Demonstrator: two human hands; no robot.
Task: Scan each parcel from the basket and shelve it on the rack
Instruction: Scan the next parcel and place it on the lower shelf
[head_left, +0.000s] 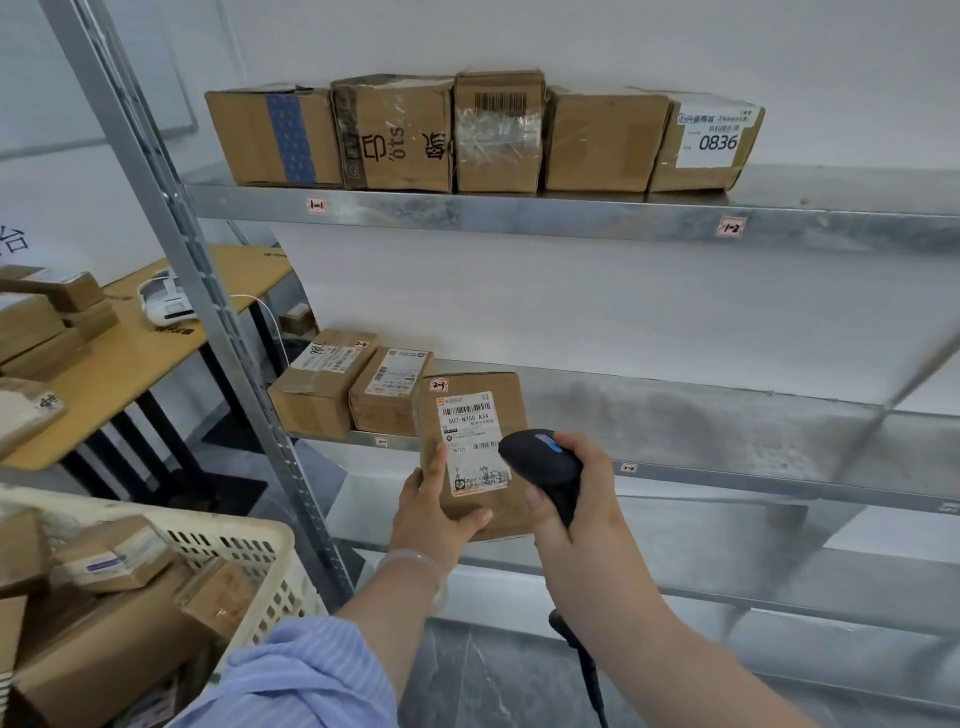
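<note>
Rack (519, 218): its middle shelf (701, 426) lies directly beyond both hands, bare above and to the right of the grip. Two shelved boxes (358, 389) stand beyond and left of it.

Basket (249, 525): below and left of the left forearm, with more parcels inside.

Parcel (475, 452): held label-up in front of the shelf edge. Its long axis points away from the person, and the far end is nearest the shelf.

Scanner (545, 462): its head is just right of the label, at the parcel's right edge.

Left hand (431, 514): grips the parcel's near end, with the thumb on the label face.

Right hand (576, 493): wrapped round the scanner handle.

Judgement: shelving is the left hand's job, a short push forward beside the boxes.
</note>
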